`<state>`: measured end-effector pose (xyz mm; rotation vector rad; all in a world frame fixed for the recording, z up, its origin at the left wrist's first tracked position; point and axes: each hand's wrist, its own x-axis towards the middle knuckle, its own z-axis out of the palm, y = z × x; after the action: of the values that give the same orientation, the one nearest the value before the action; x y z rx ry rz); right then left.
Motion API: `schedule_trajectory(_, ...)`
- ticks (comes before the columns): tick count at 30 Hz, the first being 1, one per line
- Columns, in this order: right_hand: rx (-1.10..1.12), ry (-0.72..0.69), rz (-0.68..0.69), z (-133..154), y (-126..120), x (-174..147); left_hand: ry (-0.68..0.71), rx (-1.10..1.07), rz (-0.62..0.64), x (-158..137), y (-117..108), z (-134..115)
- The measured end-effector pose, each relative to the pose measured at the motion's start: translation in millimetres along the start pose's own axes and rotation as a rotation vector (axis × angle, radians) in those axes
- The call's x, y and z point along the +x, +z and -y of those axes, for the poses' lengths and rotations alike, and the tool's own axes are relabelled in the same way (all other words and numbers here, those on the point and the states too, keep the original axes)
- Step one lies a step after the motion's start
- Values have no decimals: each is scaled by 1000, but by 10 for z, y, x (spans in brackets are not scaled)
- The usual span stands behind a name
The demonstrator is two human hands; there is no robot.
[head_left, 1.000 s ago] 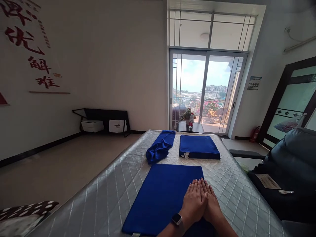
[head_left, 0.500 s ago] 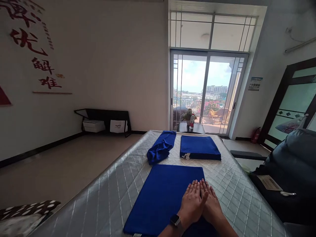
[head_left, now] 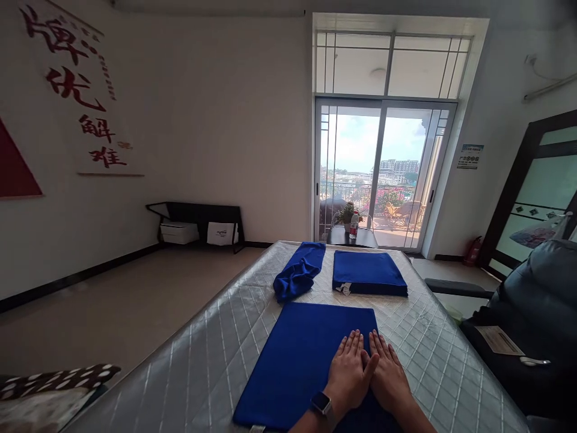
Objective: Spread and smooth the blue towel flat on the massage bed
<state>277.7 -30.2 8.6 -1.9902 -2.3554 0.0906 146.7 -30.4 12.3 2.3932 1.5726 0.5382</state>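
Note:
A flat, square-looking blue cloth (head_left: 288,361) lies in front of me, with a small white label at its near edge. My left hand (head_left: 349,371), with a dark watch on the wrist, rests palm down on the right part of this cloth, fingers stretched out. Beside it my right hand (head_left: 388,376) lies flat along the cloth's right edge, fingers pointing away from me. The thumbs meet or overlap between the hands. Farther off sits a neat stack of folded blue cloths (head_left: 369,270) with white labels. To its left is a crumpled blue cloth (head_left: 298,273).
A silvery quilted cover (head_left: 193,373) spreads under the cloths. On the right stands a dark chair (head_left: 541,300) with a card (head_left: 499,340) on it. A small table with a bottle (head_left: 354,225) is by the glass door. Patterned fabric (head_left: 58,385) shows at lower left.
My hands have moved slightly apart at the fingertips, the right one shifting a little to the right. The cloths lie as before; the view has shifted slightly.

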Motion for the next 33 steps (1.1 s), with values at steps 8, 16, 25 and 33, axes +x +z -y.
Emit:
schedule_trajectory(8,28,25,-17,4,13,7,13,-7,0,-27,-2,80)
schedule_trajectory(16,58,26,-34,-7,25,12,14,44,-21,-15,82,193)
schedule_trajectory(25,83,62,-15,-4,10,16,-18,64,-30,-30,27,330)
schedule_trajectory(33,117,56,-40,-18,39,9,-40,79,-31,-106,-49,440)
